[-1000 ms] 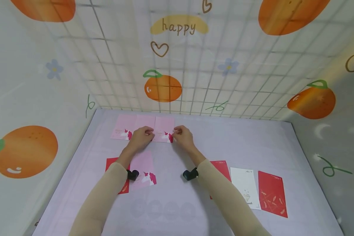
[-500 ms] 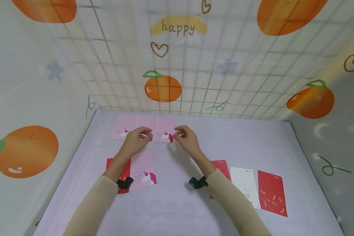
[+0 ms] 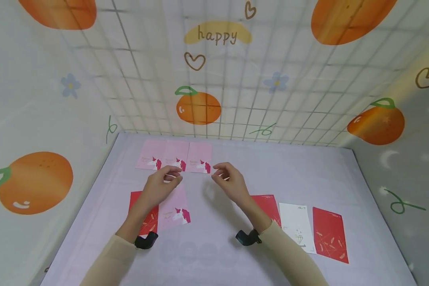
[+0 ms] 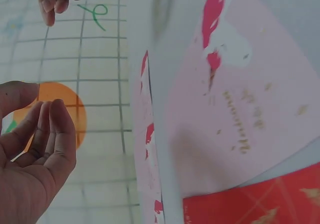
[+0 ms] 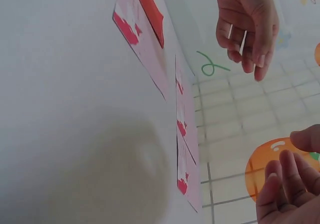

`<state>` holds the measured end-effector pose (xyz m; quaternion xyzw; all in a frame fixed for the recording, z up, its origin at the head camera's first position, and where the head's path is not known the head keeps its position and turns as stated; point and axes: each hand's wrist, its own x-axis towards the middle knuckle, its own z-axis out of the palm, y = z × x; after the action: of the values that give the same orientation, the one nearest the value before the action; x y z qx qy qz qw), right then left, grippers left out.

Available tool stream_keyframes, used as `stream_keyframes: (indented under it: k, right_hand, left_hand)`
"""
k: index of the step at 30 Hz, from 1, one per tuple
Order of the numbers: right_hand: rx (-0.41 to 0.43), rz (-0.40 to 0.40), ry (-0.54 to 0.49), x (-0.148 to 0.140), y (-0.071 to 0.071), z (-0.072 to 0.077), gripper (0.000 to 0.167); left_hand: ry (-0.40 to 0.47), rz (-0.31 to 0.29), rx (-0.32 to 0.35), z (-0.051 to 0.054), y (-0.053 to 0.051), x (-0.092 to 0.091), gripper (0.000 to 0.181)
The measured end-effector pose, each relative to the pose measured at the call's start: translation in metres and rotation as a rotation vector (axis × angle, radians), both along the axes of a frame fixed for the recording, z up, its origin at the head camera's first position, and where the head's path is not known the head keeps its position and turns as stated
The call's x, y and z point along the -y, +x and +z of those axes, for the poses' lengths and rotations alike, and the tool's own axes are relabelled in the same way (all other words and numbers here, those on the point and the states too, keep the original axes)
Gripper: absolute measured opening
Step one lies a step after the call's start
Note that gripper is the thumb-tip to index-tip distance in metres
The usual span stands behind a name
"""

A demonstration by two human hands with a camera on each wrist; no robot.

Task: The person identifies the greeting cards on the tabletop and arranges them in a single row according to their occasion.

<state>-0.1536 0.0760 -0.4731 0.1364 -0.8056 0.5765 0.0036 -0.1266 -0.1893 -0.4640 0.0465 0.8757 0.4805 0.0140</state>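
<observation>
Three pink unicorn cards lie side by side at the table's back left; the rightmost pink card (image 3: 199,158) shows whole. My left hand (image 3: 159,186), loosely bent and holding nothing, hovers in front of the row, above the top of the nearer pink card (image 3: 175,210). Beside that card on its left lies a red card (image 3: 151,220), partly covered from view by my left wrist. My right hand (image 3: 231,182) hangs to the right of the row, fingers relaxed and empty. In the left wrist view, the left hand (image 4: 37,159) has nothing between thumb and fingers.
At the right of the table (image 3: 214,274) lie a red card (image 3: 268,204) partly behind my right forearm, a white card (image 3: 296,224) and another red card (image 3: 330,234). A gridded, orange-printed cloth wall (image 3: 236,95) stands behind.
Both hands have drawn back from the rear row toward the front, the right also moving right. The middle unicorn there is now uncovered. The cards have not visibly moved.
</observation>
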Motion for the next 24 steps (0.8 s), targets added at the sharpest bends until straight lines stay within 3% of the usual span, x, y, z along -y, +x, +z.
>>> stream_keyframes:
  k: [7, 13, 24]
  right_hand:
    - [0.030, 0.018, -0.021, -0.007, 0.019, -0.001, 0.024]
    - [0.047, 0.042, -0.037, -0.013, 0.034, -0.004, 0.026]
    - [0.042, 0.044, -0.037, -0.015, 0.044, -0.011, 0.028]
  left_hand:
    - [0.014, 0.031, 0.006, -0.002, 0.021, -0.004, 0.033]
    - [0.051, 0.055, 0.038, -0.010, 0.040, -0.009, 0.033]
    - [0.055, 0.088, -0.015, -0.019, 0.052, -0.012, 0.030]
